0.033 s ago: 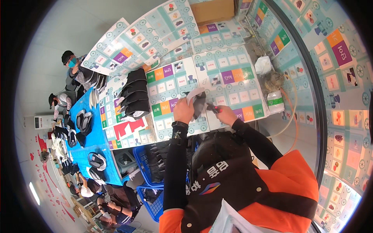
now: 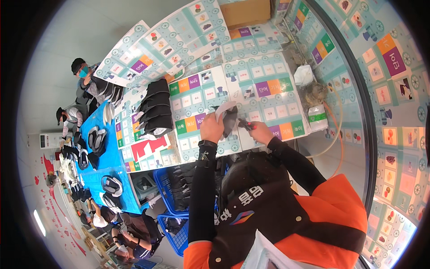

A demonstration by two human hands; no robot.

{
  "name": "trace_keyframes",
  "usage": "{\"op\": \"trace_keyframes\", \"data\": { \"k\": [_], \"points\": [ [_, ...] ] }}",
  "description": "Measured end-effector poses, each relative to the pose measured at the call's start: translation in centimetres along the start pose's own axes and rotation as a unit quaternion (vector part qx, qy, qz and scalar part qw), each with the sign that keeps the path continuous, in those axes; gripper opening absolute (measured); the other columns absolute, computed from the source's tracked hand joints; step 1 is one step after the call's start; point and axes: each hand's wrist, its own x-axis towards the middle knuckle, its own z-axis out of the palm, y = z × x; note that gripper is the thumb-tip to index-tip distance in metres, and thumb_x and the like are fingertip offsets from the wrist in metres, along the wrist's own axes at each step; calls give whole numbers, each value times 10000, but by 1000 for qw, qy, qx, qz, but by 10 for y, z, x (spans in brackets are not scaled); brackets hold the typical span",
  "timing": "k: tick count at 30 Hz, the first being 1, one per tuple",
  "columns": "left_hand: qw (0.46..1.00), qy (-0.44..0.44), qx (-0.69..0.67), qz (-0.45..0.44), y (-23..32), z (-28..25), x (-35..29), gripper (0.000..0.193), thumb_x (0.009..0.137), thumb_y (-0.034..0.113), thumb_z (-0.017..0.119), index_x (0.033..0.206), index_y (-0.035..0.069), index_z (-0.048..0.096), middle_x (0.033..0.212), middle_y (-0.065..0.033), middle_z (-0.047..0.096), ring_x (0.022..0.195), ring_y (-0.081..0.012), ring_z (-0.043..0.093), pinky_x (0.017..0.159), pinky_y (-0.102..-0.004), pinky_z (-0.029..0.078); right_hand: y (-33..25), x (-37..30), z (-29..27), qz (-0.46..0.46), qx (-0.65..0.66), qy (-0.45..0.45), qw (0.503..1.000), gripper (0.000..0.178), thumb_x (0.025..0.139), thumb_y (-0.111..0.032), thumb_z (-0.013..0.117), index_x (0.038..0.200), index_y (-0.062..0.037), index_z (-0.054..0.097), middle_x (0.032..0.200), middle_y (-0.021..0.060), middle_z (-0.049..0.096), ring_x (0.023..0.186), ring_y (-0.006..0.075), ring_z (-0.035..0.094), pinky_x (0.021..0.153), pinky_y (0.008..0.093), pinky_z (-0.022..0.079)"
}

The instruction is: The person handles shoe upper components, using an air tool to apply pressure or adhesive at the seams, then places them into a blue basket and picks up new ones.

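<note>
one dark piece (image 2: 230,122) in left hand (image 2: 212,127) | right hand (image 2: 260,133): perhaps snips (image 2: 245,124)

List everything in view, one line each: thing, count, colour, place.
Curved piece with pale strip: one, black and whitish, centre
Small handled hand tool: one, dark and red, beside it
Nested curved pieces: several, black, left of centre
Sheet-covered flat table: one, multicoloured, centre
Cardboard box: one, brown, top
Plastic packet: one, white and green, right
Openwork plastic baskets: two, blue, below table
Long covered table: one, blue, left
Shoe-like pieces: several, black and white, on it
Co-workers: at least three, mixed clothing, left
Long sleeves: two, black, lower centre
Left grip: one, bare, centre
Right grip: one, bare, right of centre
</note>
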Motion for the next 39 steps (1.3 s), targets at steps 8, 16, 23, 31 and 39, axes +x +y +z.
{"op": "trace_keyframes", "data": {
  "k": [8,16,23,31,39],
  "points": [
    [1000,-4,-24,-8,-4,-8,-7,395,981,363,622,890,-18,674,914,-257,684,864,-471,657,768,-549,515,-1,8,6,-30,25,31,999,239,851,-141,606,1009,14,696,777,192,694,672,292,675,640,409,511],
    [1000,-18,-19,-15,-18,-14,-16,351,979,322,624,962,-23,687,935,-251,674,864,-473,660,760,-547,521,-5,12,16,-124,-28,100,987,255,860,-134,592,1047,3,697,768,180,693,693,293,676,655,400,510],
    [999,-22,-18,-29,-28,-12,-23,352,981,327,623,948,-19,681,950,-248,677,875,-475,659,762,-546,522,-25,2,13,-46,-2,14,999,264,857,-154,568,983,26,714,978,292,698,966,484,646,843,519,513],
    [999,-16,-26,-44,-29,-14,-27,348,977,334,628,1002,-9,683,983,-249,687,886,-471,666,768,-540,530,-17,-1,17,-18,55,-53,997,231,865,-161,587,848,47,687,694,199,675,591,310,676,596,412,526],
    [999,-21,-28,-39,-30,-12,-28,338,971,323,638,1063,2,694,1005,-234,696,909,-459,670,780,-531,535,-11,-3,20,1,76,-56,996,233,873,-159,577,788,44,655,649,162,651,551,252,655,554,385,503]
  ]
}}
